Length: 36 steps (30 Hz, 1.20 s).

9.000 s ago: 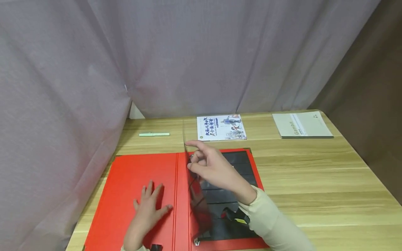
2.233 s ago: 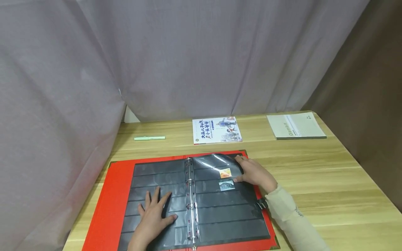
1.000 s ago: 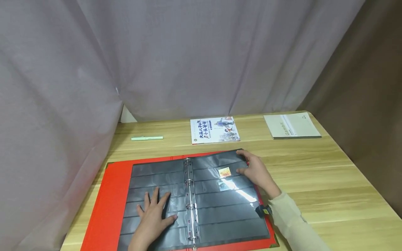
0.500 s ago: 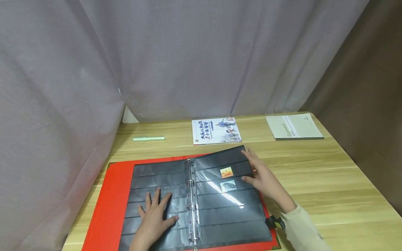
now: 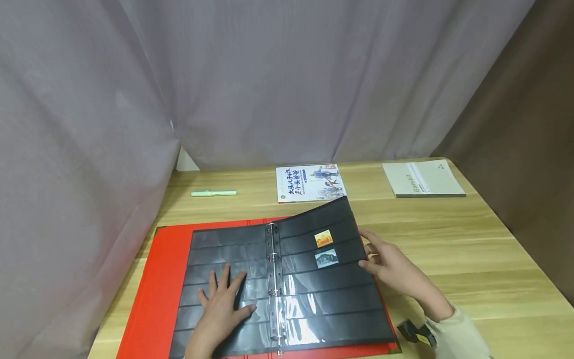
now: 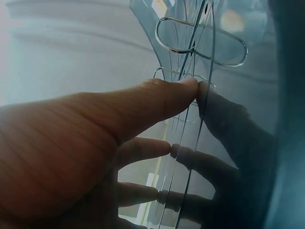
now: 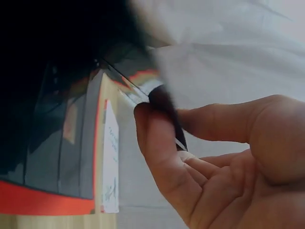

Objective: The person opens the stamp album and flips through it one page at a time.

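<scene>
A red ring binder [image 5: 166,279] lies open, with black pocket pages on both sides of its metal rings [image 5: 274,291]. My left hand [image 5: 219,306] rests with spread fingers on the left black page [image 5: 224,249]; the left wrist view shows the fingertips touching its glossy surface beside the rings. My right hand [image 5: 390,264] pinches the outer edge of the right black page [image 5: 332,284] between thumb and fingers [image 7: 159,138]. That page's far corner is lifted off the binder. An orange-yellow stamp [image 5: 324,238] and a grey-green stamp [image 5: 327,258] sit in its pockets.
Behind the binder on the wooden table [image 5: 471,269] lie a pale green pen [image 5: 214,193], an illustrated white booklet [image 5: 310,183] and a light green "Gambit" notebook [image 5: 423,178]. Grey curtains [image 5: 269,85] hang along the back and left.
The right hand has slid down the right page's outer edge, toward me and rightward, and the page's far corner has risen. The left hand stays in place on the left page.
</scene>
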Each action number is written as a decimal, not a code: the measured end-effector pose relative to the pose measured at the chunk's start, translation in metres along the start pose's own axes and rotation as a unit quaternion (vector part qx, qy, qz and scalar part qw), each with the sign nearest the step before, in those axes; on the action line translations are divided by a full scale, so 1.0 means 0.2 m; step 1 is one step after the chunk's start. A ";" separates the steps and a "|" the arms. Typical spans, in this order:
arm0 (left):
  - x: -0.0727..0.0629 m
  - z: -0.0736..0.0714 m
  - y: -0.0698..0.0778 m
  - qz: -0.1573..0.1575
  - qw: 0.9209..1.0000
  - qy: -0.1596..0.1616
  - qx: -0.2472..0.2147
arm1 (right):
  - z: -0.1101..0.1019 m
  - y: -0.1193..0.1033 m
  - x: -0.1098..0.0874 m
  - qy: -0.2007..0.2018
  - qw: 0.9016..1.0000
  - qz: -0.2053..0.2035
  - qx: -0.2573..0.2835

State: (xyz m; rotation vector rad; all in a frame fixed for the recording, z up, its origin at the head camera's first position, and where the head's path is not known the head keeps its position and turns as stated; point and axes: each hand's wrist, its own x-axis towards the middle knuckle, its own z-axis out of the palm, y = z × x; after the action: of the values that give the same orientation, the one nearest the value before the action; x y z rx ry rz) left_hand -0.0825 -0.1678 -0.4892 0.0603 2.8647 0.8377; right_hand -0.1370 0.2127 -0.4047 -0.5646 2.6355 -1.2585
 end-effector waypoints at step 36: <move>0.00 0.00 0.01 0.006 1.000 0.011 0.005 | 0.02 -0.39 0.09 0.036 0.988 -0.014 0.149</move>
State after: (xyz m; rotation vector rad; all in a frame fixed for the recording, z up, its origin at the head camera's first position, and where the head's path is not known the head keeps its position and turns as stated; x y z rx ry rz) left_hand -0.0820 -0.1660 -0.4874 0.0707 2.8926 0.8313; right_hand -0.1323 0.1572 -0.3474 -0.5140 2.4324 -1.6708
